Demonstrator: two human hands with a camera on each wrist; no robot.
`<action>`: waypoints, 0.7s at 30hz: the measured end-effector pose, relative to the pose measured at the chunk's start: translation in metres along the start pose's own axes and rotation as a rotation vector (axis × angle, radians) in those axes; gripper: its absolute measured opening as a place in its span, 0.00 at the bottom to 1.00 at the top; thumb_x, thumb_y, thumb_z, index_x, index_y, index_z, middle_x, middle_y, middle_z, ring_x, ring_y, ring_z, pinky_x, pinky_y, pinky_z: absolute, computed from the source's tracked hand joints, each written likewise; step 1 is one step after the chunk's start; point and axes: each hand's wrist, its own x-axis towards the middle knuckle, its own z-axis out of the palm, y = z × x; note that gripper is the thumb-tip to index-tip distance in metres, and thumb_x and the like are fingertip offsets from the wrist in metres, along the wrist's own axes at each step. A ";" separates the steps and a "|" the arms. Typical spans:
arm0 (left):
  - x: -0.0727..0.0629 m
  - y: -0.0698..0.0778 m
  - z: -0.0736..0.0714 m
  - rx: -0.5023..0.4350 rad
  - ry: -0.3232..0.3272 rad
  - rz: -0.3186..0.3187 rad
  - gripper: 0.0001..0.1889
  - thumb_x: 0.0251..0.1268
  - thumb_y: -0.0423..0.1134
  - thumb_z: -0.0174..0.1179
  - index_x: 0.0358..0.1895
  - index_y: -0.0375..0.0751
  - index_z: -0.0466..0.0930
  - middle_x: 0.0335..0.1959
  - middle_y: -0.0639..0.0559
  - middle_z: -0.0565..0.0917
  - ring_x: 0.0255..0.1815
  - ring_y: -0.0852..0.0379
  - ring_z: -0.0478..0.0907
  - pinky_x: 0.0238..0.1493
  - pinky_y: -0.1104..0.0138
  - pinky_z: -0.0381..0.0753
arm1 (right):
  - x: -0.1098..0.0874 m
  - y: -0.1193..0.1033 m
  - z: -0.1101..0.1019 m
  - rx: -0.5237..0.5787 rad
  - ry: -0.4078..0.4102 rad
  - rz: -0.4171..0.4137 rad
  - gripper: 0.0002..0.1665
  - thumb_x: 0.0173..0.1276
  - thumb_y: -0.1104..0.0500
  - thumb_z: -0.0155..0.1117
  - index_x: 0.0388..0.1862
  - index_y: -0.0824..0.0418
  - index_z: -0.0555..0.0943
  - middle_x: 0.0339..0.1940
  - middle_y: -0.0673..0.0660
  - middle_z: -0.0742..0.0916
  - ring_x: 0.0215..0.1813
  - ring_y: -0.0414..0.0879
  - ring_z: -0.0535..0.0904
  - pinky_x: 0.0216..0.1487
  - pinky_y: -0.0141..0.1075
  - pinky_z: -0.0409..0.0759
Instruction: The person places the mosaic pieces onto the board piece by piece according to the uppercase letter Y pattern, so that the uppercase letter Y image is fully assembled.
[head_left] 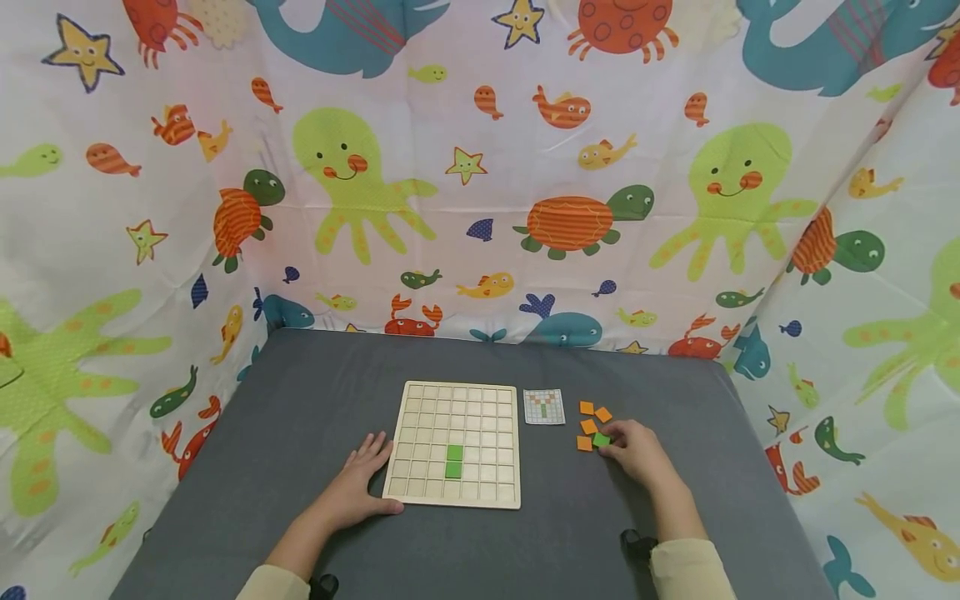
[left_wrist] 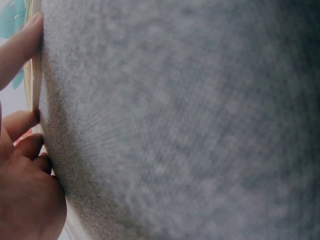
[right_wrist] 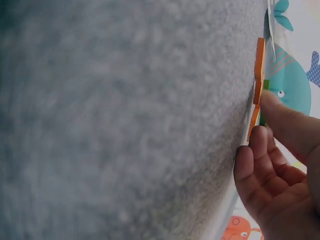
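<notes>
A wooden grid board (head_left: pixel 491 492) lies flat on the grey table, with two green square tiles (head_left: pixel 453 462) one above the other in its lower middle cells. My left hand (head_left: pixel 354 487) is at its left side, fingers extended along the edge and thumb at the bottom left corner. In the left wrist view, the thumb and a finger touch the board's side (left_wrist: pixel 36 82). Right of the board, my right hand (head_left: pixel 639 454) pinches a green tile (head_left: pixel 601 439) between thumb and fingers. Several orange tiles (head_left: pixel 584 443) lie right beside it; the right wrist view shows them edge-on (right_wrist: pixel 259 60).
A small pattern card (head_left: pixel 543 408) with a coloured grid lies between the board and the orange tiles. Cloth walls (head_left: pixel 450 275) printed with sea animals rise behind the table and at both sides.
</notes>
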 end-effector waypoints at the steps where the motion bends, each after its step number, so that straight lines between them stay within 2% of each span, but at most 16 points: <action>1: 0.000 0.000 0.000 0.000 -0.004 -0.004 0.63 0.41 0.64 0.78 0.80 0.41 0.56 0.83 0.41 0.50 0.84 0.40 0.39 0.80 0.40 0.42 | -0.001 0.000 0.000 0.000 0.007 -0.004 0.16 0.64 0.58 0.75 0.49 0.60 0.86 0.42 0.57 0.85 0.42 0.48 0.82 0.44 0.48 0.83; 9: 0.000 0.002 -0.001 0.003 -0.005 0.002 0.63 0.41 0.64 0.78 0.80 0.39 0.56 0.83 0.39 0.50 0.84 0.38 0.38 0.80 0.40 0.41 | -0.003 -0.017 -0.003 -0.015 0.065 -0.060 0.15 0.66 0.58 0.73 0.49 0.62 0.85 0.42 0.57 0.84 0.42 0.48 0.79 0.45 0.48 0.81; 14: -0.002 0.002 -0.002 0.004 -0.002 0.003 0.63 0.41 0.63 0.78 0.80 0.38 0.56 0.83 0.39 0.50 0.84 0.38 0.39 0.80 0.39 0.41 | -0.002 -0.032 -0.003 0.009 0.112 -0.112 0.16 0.65 0.59 0.74 0.50 0.63 0.85 0.44 0.58 0.85 0.43 0.49 0.81 0.47 0.49 0.84; 21: -0.001 0.001 -0.002 -0.010 -0.004 0.000 0.62 0.42 0.62 0.78 0.80 0.40 0.56 0.83 0.42 0.50 0.84 0.40 0.38 0.80 0.41 0.42 | 0.001 -0.048 0.003 0.038 0.149 -0.199 0.16 0.62 0.62 0.76 0.48 0.63 0.85 0.43 0.58 0.85 0.40 0.48 0.81 0.41 0.43 0.83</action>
